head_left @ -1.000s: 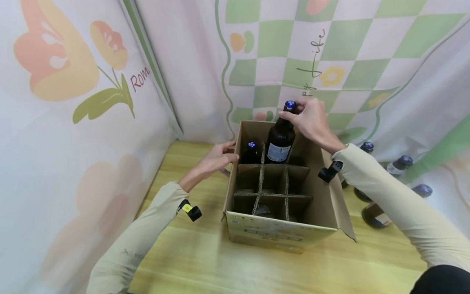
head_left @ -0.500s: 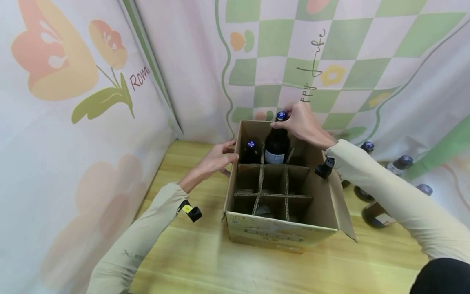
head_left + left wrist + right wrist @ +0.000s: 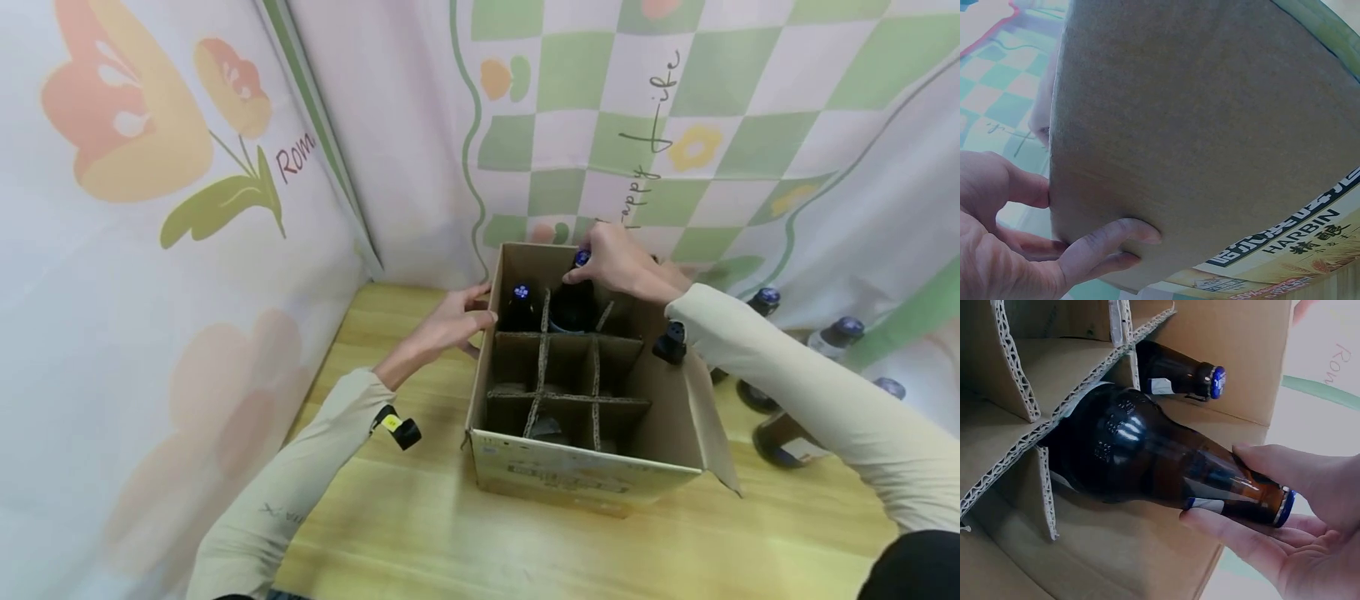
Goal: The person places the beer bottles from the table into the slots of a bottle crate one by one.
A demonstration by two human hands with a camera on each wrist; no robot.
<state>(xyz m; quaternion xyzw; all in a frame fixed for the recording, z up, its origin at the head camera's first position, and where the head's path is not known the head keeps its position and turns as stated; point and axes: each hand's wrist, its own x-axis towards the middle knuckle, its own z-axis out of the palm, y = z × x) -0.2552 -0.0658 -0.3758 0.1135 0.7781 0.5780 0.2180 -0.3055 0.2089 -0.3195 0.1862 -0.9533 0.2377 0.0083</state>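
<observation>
My right hand [image 3: 618, 262] pinches the neck of a dark brown beer bottle [image 3: 1129, 444] with a blue cap. In the head view the bottle stands mostly down in the back middle compartment of an open cardboard box [image 3: 585, 467]. The right wrist view shows thumb and fingers around the neck just under the cap. Another blue-capped bottle [image 3: 521, 308] sits in the back left compartment. My left hand [image 3: 450, 321] rests against the outside of the box's left wall. In the left wrist view its fingers [image 3: 1116, 237] touch the plain brown cardboard side.
Cardboard dividers [image 3: 543, 362] split the box into compartments. Several blue-capped bottles [image 3: 787, 437] stand on the wooden table [image 3: 390, 525] to the right, partly behind the right sleeve. Printed curtains [image 3: 420, 125] hang at the back and left. A flap [image 3: 716, 425] juts out at the right.
My right hand has lowered the bottle deeper into the back middle compartment, and its label has sunk almost out of sight. The left hand stays against the box.
</observation>
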